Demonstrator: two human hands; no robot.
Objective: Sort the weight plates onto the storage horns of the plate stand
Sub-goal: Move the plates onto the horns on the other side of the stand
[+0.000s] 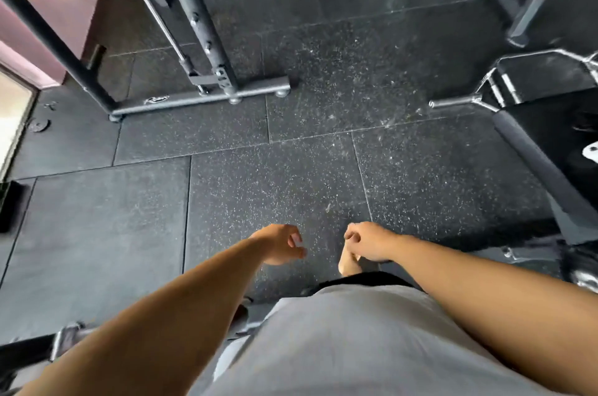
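Both my hands hang empty over the speckled black rubber floor. My left hand [282,244] is at lower centre with its fingers loosely curled and apart, holding nothing. My right hand [367,241] is beside it, fingers curled in, also holding nothing. One small dark weight plate [38,125] lies flat on the floor at the far left, near the wall. No plate stand with storage horns is clearly in view.
A grey steel rack [200,94] with an upright post and floor rail stands ahead to the left. A bench frame with chrome tubing [504,94] and a padded bar [534,162] are on the right. Another machine base [524,16] is at the top right.
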